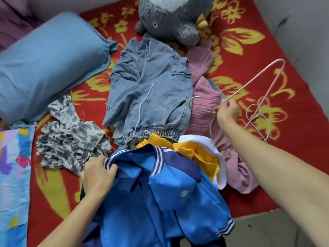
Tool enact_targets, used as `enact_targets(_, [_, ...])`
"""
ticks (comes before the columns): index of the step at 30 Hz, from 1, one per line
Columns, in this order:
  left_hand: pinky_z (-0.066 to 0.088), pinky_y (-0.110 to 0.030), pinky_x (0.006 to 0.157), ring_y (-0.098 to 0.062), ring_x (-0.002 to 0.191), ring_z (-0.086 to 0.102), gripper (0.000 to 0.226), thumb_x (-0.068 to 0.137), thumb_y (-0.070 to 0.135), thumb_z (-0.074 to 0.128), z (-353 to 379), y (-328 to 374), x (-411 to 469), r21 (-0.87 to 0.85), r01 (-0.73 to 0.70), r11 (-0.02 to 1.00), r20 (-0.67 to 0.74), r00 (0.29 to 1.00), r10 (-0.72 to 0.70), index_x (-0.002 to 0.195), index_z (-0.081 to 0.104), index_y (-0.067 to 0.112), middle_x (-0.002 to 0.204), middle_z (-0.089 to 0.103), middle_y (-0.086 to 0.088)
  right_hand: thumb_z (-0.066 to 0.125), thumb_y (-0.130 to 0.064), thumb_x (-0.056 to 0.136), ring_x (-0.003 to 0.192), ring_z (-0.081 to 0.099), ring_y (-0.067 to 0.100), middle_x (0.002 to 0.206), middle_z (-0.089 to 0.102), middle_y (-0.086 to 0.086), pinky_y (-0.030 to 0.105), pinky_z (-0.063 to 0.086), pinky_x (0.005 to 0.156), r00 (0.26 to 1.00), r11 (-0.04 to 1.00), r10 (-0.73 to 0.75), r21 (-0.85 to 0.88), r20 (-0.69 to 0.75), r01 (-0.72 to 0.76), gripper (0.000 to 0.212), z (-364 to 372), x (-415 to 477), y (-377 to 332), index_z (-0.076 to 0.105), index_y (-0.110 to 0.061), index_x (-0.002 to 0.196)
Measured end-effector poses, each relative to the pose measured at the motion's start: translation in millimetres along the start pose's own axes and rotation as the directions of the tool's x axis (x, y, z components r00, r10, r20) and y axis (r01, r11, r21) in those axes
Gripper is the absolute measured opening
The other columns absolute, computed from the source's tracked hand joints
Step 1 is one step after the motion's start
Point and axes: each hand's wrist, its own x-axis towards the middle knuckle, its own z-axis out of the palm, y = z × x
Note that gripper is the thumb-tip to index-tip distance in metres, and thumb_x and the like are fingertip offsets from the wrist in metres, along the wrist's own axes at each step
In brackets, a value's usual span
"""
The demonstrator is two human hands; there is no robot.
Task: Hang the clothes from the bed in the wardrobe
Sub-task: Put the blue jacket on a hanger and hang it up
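- While the left hand (pixel 97 173) curls its grip round the striped collar of the blue jacket (pixel 160 202) at the near edge of the bed (pixel 267 41), the right hand (pixel 228 110) pinches a pink hanger (pixel 249 82) by its neck over the bed's right side. No wardrobe is in view.
- Risk: the jacket hangs partly over the near edge and is held at one collar point only, so it could slide off the bed when lifted.
- Risk: the jacket overlaps the yellow-and-white garment (pixel 201 154), which could be dragged along with it.
- Risk: the hanger's hook sits just over the pink sweater (pixel 203 72), and its loose knit looks likely to snag.
- Risk: a second hanger (pixel 256 114) lies close under the raised one toward the right edge. The two may be tangled, though that cannot be told for sure.
- Count, clothes: five in all.
  - One blue jacket.
  - One denim garment (pixel 151 86) mid-bed.
  - One pink sweater.
  - One yellow-and-white garment.
  - One camouflage garment (pixel 71 139) toward the left edge.
- Count, hangers: two can be made out.
- Count, other things:
  - One blue pillow (pixel 49 65) near the far-left corner.
  - One grey plush toy (pixel 169 18) at the far edge.
  - One patterned quilt (pixel 14 166) along the left edge.
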Motion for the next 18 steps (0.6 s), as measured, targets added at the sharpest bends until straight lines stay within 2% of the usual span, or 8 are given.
enact_targets(2, [0.036, -0.046, 0.082, -0.036, 0.1, 0.049, 0.019, 0.08, 0.023, 0.066, -8.7, -5.1, 2.6, 0.041, 0.033, 0.999, -0.029, 0.999, -0.032, 0.092, 0.064, 0.01, 0.098, 0.057, -0.015, 0.038, -0.04, 0.093, 0.082, 0.062, 0.032, 0.088, 0.069, 0.014, 0.038, 0.046, 0.071, 0.988, 0.988, -0.156, -0.022, -0.017, 0.156, 0.028, -7.1, 2.7, -46.4, 0.053, -0.017, 0.085])
enact_targets(4, [0.036, -0.047, 0.085, -0.035, 0.105, 0.047, 0.022, 0.083, 0.024, 0.064, -17.1, -9.7, 4.0, 0.044, 0.068, 0.997, -0.062, 0.996, -0.065, 0.1, 0.065, 0.011, 0.105, 0.056, -0.016, 0.038, -0.039, 0.095, 0.074, 0.063, 0.031, 0.08, 0.068, 0.011, 0.039, 0.049, 0.067, 0.963, 0.964, -0.266, -0.021, 0.038, 0.267, 0.022, -5.6, -4.5, -85.6, 0.051, -0.022, 0.088])
enact_targets(6, [0.038, -0.047, 0.085, -0.035, 0.108, 0.046, 0.02, 0.086, 0.02, 0.06, -24.9, -13.9, 3.6, -0.021, 0.085, 0.996, -0.084, 0.993, -0.086, 0.102, 0.065, 0.009, 0.106, 0.054, -0.017, 0.041, -0.035, 0.096, 0.058, 0.059, 0.022, 0.065, 0.061, 0.002, 0.034, 0.048, 0.056, 0.92, 0.938, -0.345, 0.032, 0.187, 0.345, 0.018, 0.1, -29.8, -115.4, 0.05, -0.021, 0.088])
enact_targets(8, [0.04, -0.046, 0.086, -0.036, 0.11, 0.046, 0.019, 0.09, 0.015, 0.055, -28.7, -20.6, 3.6, -0.136, 0.09, 0.987, -0.094, 0.99, -0.104, 0.103, 0.066, 0.006, 0.106, 0.053, -0.018, 0.046, -0.028, 0.098, 0.052, 0.052, 0.016, 0.06, 0.055, -0.002, 0.034, 0.043, 0.052, 0.846, 0.92, -0.381, 0.057, 0.372, 0.388, 0.016, 14.8, -63.6, -125.7, 0.052, -0.019, 0.086])
enact_targets(11, [0.041, -0.044, 0.087, -0.037, 0.108, 0.047, 0.022, 0.093, 0.014, 0.053, -26.3, -34.5, -1.5, -0.193, 0.077, 0.978, -0.104, 0.99, -0.099, 0.104, 0.069, 0.004, 0.106, 0.053, -0.019, 0.051, -0.028, 0.097, 0.063, 0.053, 0.021, 0.068, 0.057, 0.001, 0.038, 0.046, 0.064, 0.717, 0.86, -0.331, -0.117, 0.613, 0.497, 0.016, 51.1, -115.9, -104.4, 0.058, -0.019, 0.086])
enact_targets(13, [0.04, -0.045, 0.089, -0.038, 0.108, 0.046, 0.02, 0.092, 0.013, 0.055, -22.2, -44.9, -6.1, -0.219, 0.103, 0.97, -0.124, 0.983, -0.133, 0.103, 0.071, 0.005, 0.109, 0.052, -0.019, 0.051, -0.026, 0.097, 0.068, 0.057, 0.021, 0.07, 0.059, 0.0, 0.041, 0.053, 0.07, 0.61, 0.866, -0.203, -0.151, 0.766, 0.477, 0.015, 71.0, -148.2, -79.8, 0.063, -0.016, 0.1])
enact_targets(16, [0.042, -0.042, 0.088, -0.04, 0.102, 0.054, 0.02, 0.091, 0.011, 0.057, -20.5, -60.4, -8.2, -0.277, 0.117, 0.954, -0.117, 0.981, -0.154, 0.104, 0.072, 0.004, 0.106, 0.059, -0.022, 0.054, -0.015, 0.094, 0.059, 0.059, 0.015, 0.064, 0.064, 0.001, 0.035, 0.053, 0.062, 0.384, 0.888, -0.056, -0.13, 0.922, 0.442, 0.02, 83.2, -185.7, -53.7, 0.067, -0.013, 0.109])
enact_targets(18, [0.043, -0.04, 0.086, -0.04, 0.099, 0.057, 0.021, 0.091, 0.011, 0.057, -21.6, -71.3, -8.0, -0.28, 0.12, 0.953, -0.098, 0.983, -0.152, 0.104, 0.072, 0.003, 0.103, 0.062, -0.022, 0.06, -0.012, 0.09, 0.055, 0.056, 0.007, 0.062, 0.065, 0.002, 0.025, 0.047, 0.059, 0.297, 0.895, -0.034, -0.103, 0.954, 0.434, 0.018, 78.5, -204.5, -57.3, 0.072, -0.015, 0.102])
